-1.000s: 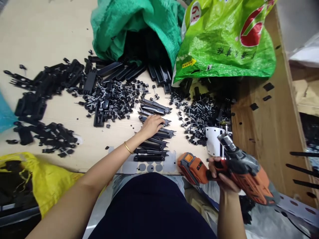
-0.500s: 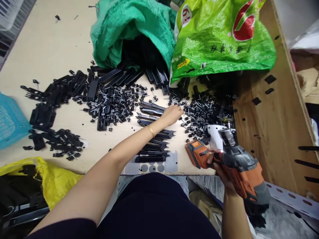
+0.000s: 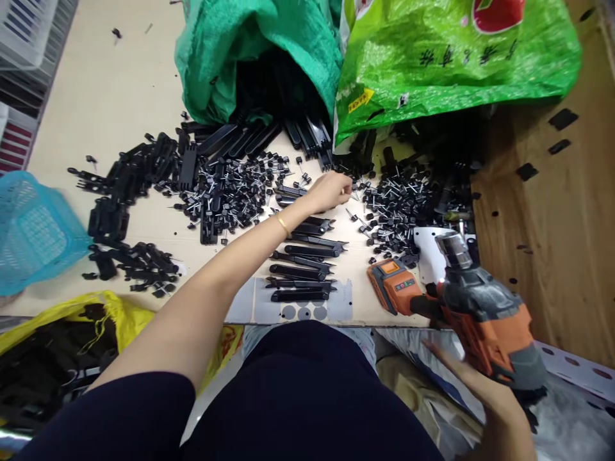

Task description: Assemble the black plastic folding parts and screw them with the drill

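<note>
My left hand (image 3: 330,191) reaches over a row of black plastic strips (image 3: 307,250), its fingers closed beside a heap of black-headed screws (image 3: 396,202). A screw shows right by the fingertips; what they grip, if anything, is hidden. An orange and black cordless power driver (image 3: 485,320) rests at the table's front right edge, its silver socket pointing away from me. Below its handle, my right hand (image 3: 464,378) is apart from it, somewhat blurred, with fingers stretched out and holding nothing visible.
A green sack (image 3: 206,70) spills black strips, next to a bright green bag (image 3: 456,70). More screws (image 3: 235,192) and black parts (image 3: 113,214) lie to the left. A blue basket (image 3: 43,230) and yellow sack (image 3: 129,317) stand left; a wooden board (image 3: 538,211) borders the right.
My right hand has let go of the power driver and dropped below it. My left hand has drawn its fingers in near the screw heap. The whole view has shifted slightly.
</note>
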{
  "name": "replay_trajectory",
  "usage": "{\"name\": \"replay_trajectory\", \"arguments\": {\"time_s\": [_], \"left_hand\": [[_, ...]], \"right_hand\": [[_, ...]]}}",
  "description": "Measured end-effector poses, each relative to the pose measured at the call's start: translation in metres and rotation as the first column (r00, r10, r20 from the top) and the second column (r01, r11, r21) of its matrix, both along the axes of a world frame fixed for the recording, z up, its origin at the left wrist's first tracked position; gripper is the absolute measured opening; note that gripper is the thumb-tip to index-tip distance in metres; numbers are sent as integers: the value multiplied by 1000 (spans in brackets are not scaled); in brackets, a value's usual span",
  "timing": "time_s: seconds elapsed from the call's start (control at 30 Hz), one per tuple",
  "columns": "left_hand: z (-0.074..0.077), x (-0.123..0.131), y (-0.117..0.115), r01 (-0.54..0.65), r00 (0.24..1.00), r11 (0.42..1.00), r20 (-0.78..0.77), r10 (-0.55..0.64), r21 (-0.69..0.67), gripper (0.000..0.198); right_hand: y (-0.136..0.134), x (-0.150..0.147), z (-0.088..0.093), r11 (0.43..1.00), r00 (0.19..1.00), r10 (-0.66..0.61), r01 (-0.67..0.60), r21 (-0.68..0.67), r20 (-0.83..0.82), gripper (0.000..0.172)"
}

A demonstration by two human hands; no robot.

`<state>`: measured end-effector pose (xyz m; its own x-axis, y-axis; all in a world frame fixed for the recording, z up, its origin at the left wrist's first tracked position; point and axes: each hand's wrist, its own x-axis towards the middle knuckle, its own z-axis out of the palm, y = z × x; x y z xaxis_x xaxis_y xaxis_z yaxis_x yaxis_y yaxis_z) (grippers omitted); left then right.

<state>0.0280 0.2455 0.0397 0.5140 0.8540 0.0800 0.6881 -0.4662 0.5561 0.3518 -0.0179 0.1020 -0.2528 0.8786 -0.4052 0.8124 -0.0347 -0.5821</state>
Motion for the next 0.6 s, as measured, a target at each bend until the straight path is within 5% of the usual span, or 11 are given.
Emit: {"name": "replay_trajectory", "arguments": {"time_s": [0.13, 0.27, 0.43, 0.6], "left_hand": [[-1, -45, -40, -8, 976, 994, 216, 31, -107, 6], [-15, -55, -76, -7, 964, 996, 265, 30, -87, 10], [-30, -49, -84, 67, 992, 993, 104, -77, 94, 3], [-32, -48, -79, 220, 973, 947, -124, -195, 236, 18]], "right_hand": [[-17, -3, 11, 999, 999, 26, -24, -44, 31, 49], [-16, -24, 11, 966, 985, 169, -170, -192, -22, 52], [-6, -50, 8, 929, 960, 265, -280, -243, -92, 54], [0, -59, 8, 925, 950, 271, -302, -231, -157, 50]]}}
